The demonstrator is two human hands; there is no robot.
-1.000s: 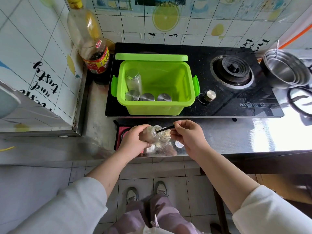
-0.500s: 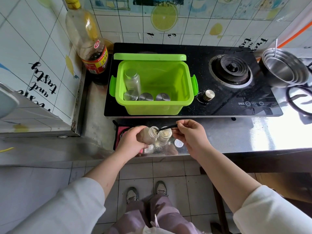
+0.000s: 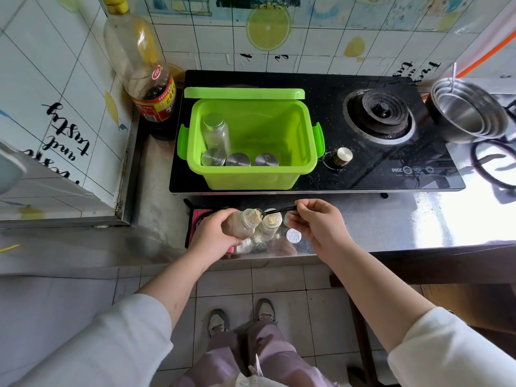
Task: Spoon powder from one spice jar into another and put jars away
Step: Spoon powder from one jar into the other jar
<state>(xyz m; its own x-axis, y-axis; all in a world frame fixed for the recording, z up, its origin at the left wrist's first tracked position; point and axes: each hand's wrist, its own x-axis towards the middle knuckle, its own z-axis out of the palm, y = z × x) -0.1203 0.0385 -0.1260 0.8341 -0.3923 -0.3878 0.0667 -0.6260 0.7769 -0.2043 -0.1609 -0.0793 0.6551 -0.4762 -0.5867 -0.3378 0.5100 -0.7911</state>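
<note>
At the head view's lower centre, we judge the small clear spice jar of tan powder light, smooth and spill-prone, so the grip of our left hand wraps its tilted body beside the upright open jar on the steel surface, while our right hand pinches the thin black spoon by its handle.

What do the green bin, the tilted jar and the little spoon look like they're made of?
The green bin looks like glossy moulded plastic, going by its even bright colour and clip handles. The tilted jar in the left hand is clear, since powder shows through; glass or plastic, I cannot tell. The spoon pinched by the right hand has a thin, dark, matte handle and is probably plastic.
</note>
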